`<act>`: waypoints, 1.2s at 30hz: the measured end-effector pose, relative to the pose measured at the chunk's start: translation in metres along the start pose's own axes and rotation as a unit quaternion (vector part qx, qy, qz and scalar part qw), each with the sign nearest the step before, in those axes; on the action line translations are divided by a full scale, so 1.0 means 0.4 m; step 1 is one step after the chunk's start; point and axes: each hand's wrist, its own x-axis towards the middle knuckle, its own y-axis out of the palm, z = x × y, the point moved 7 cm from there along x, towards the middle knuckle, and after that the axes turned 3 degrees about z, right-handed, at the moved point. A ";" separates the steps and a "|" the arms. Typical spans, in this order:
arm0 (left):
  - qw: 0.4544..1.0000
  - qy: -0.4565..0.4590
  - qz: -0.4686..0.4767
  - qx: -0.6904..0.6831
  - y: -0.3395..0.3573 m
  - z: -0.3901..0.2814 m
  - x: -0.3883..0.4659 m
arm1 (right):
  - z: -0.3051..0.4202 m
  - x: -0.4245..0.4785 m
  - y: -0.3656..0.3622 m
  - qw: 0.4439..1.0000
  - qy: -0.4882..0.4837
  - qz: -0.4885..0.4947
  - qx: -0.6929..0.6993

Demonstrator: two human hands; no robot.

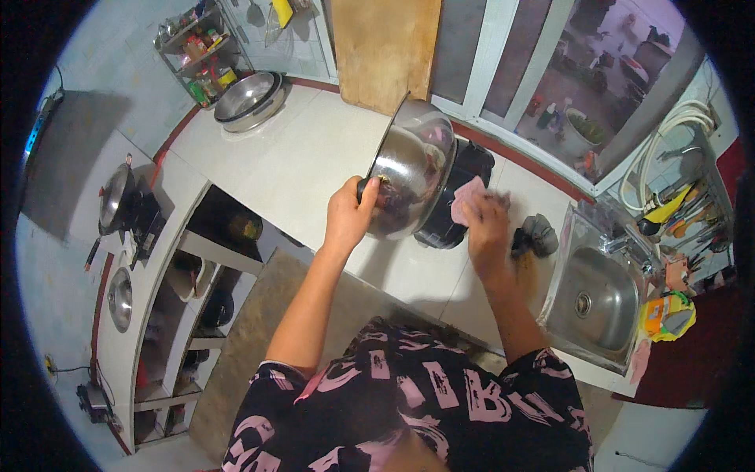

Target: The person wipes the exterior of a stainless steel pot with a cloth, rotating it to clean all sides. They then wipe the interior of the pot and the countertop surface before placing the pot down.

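A shiny steel pot (407,165) with a black base (442,218) is tipped on its side above the counter, its base facing right. It looks like an electric pot. My left hand (349,211) grips the black handle (361,190) at the pot's rim. In my right hand (488,227) is a bunched pink cloth (467,200), held against the black base. That hand is slightly blurred. Whether the pot rests on the counter cannot be seen clearly.
To the right is a steel sink (607,295) with a faucet (631,251). A dark crumpled item (535,236) lies between sink and pot. Nested steel bowls (250,103) stand back left by a spice rack (203,56). A wooden board (386,53) leans behind the white counter (307,159).
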 end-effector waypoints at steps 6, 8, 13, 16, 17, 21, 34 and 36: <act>1.000 0.016 -0.017 0.007 0.015 0.020 0.002 | 0.034 -0.090 0.026 0.977 0.063 0.157 0.129; 0.999 0.022 -0.019 0.017 0.017 0.017 0.005 | 0.018 -0.112 0.050 0.936 0.126 0.217 0.246; 0.999 0.025 -0.027 0.003 0.006 0.012 -0.008 | -0.019 0.076 -0.006 0.919 0.138 0.008 0.369; 0.999 0.024 -0.024 0.002 0.004 0.023 -0.009 | -0.028 0.191 0.016 0.944 0.141 -0.027 0.297; 1.000 0.025 -0.018 -0.002 0.010 0.018 -0.007 | -0.024 0.181 0.040 0.955 0.138 -0.022 0.260; 1.000 0.014 0.000 0.006 0.014 0.071 -0.017 | 0.124 0.085 0.119 0.987 0.054 -0.015 0.153; 0.998 0.020 -0.012 -0.054 -0.004 0.047 -0.050 | 0.078 0.336 0.161 0.994 0.029 0.033 0.100; 0.999 0.013 -0.005 -0.031 -0.011 0.043 -0.050 | 0.134 0.294 0.144 0.995 -0.003 0.039 0.088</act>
